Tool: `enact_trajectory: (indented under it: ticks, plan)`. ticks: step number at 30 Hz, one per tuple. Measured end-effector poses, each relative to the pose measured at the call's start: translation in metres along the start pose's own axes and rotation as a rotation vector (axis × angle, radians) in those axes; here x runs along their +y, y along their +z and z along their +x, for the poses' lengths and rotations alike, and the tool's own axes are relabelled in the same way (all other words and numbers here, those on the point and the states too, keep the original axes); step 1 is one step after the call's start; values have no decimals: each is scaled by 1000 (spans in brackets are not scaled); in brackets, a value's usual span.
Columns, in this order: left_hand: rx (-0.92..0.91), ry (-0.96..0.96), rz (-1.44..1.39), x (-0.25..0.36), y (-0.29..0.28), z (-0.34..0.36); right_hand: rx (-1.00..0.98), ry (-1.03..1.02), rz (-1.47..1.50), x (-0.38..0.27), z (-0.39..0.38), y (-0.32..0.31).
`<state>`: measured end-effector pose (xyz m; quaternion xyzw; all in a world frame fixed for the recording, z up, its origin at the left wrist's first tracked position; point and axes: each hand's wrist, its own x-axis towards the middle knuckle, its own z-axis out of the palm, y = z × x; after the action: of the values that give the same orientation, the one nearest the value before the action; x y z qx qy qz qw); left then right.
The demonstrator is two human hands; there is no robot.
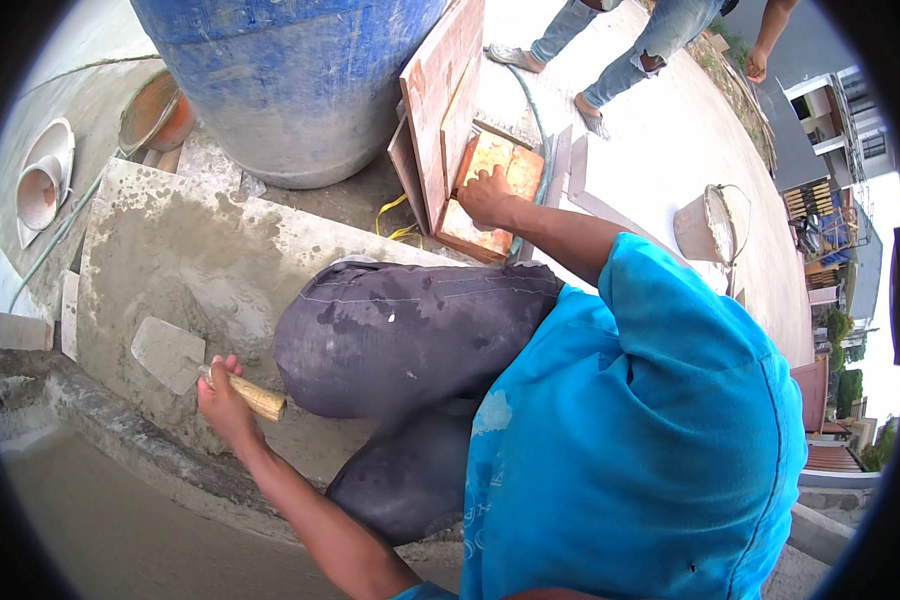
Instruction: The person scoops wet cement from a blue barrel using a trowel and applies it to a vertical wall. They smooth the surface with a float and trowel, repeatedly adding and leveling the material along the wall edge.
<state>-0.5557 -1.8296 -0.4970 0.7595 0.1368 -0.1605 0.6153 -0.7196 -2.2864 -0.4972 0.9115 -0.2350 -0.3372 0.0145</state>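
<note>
My left hand (226,405) is closed round the wooden handle of a trowel (170,354). Its broad grey blade lies over wet mortar (232,305) spread on a pale board (320,235). My right hand (485,196) reaches over a group of orange bricks (517,172), its fingers bent down on a brick (475,236); the fingertips are partly hidden. My knees, in dark stained trousers (400,330), are between the two hands.
A big blue drum (290,70) stands behind the board, with reddish panels (450,100) leaning beside it. Two buckets, one orange (160,115) and one grey (708,225), sit farther off. A green hose (545,130) runs past the bricks. Another person's legs (610,60) are at the top.
</note>
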Motion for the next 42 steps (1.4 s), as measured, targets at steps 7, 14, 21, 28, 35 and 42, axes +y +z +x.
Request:
enact_trajectory:
  ticks: [7,14,21,28,35,42]
  plan:
    - [38,-2,-22,8,-6,-6,-124,-163,853,-20,-13,-21]
    - [59,5,-8,-2,-14,-8,-746,-828,2094,-97,-42,-104]
    - [112,43,-14,-10,-21,-2,549,-705,330,-128,-39,-115]
    - [140,129,28,-24,-22,14,1023,-899,397,-131,-110,-221]
    - [234,145,124,-39,-32,23,1911,-981,160,-89,-196,-445]
    - [335,133,250,-55,-48,23,955,-776,-323,-56,-47,-628]
